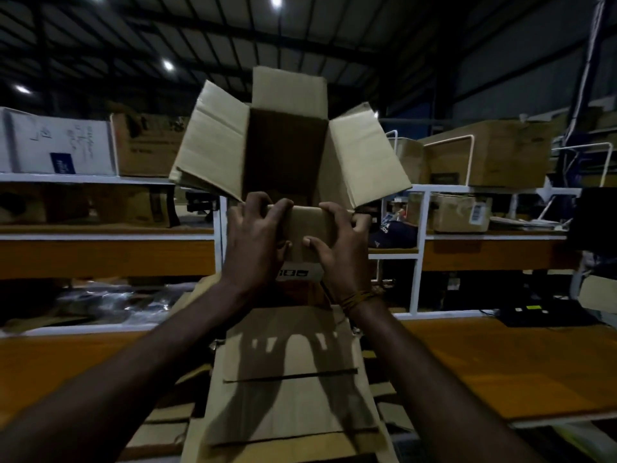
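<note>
We see a wooden worktop (500,362) carrying a pile of flattened cardboard (290,396). Above it, raised in the air before the shelves (100,178), is an open cardboard box (287,155), tipped so its mouth faces us, probably so it can be squared into shape. The box is plain brown and dark inside, with three flaps splayed left, up and right. The left hand (255,242) and right hand (340,243) sit close together, each clamped on the fourth, nearest flap (309,225), fingers curled over its top edge as if to fold it.
</note>
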Tool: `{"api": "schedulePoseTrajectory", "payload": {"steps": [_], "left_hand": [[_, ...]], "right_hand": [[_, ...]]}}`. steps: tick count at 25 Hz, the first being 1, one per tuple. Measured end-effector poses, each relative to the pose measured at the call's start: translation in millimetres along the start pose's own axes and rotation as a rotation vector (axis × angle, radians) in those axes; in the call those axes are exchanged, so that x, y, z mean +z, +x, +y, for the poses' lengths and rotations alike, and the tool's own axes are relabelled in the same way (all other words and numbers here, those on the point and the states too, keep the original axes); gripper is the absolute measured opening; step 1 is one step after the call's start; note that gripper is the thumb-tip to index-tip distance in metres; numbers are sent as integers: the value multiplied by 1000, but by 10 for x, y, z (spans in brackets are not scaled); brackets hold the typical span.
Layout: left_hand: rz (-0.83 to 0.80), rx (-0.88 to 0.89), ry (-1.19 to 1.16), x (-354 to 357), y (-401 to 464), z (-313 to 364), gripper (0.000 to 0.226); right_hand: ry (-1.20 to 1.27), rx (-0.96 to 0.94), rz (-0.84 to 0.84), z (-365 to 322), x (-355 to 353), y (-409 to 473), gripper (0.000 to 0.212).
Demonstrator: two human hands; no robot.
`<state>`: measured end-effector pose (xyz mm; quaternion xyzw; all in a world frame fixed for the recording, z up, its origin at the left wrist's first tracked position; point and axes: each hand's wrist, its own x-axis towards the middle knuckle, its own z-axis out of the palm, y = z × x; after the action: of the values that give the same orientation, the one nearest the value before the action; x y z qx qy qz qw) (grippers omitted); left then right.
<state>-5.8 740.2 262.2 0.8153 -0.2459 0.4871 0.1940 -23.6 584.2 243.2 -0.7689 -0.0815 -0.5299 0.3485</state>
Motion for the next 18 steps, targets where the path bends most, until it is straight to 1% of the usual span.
{"api": "schedulePoseTrajectory", "payload": {"steps": [4, 8, 12, 15, 18], "left_hand": [[-85, 3, -2, 191, -104, -103, 70], [-158, 2, -15, 285, -173, -39, 71], [-165, -16, -65, 297, -136, 88, 67], [-207, -68, -95, 339, -137, 198, 65], [-246, -84, -108, 374, -150, 254, 64]], "right_hand": [[-20, 97, -34, 143, 95, -141, 57], [-36, 187, -81, 238, 71, -266, 58], [-55, 188, -109, 297, -81, -190, 59], [-102, 208, -147, 364, -194, -158, 58], [-118, 238, -189, 395, -236, -170, 58]]}}
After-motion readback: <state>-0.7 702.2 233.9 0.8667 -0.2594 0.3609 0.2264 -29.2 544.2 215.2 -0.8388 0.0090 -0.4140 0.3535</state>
